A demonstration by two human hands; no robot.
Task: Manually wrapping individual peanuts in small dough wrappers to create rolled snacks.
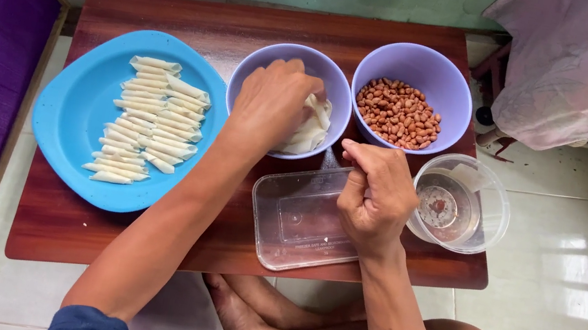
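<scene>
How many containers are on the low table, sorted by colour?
Purple bowls: 2, one with white wrappers and one with peanuts
Blue plate: 1
Clear tubs: 2, one rectangular tub and one round tub
Total: 5

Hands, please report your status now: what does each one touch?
Left hand inside the left purple bowl, on white wrappers. Right hand loosely closed above clear tray. Nothing in the way.
</scene>
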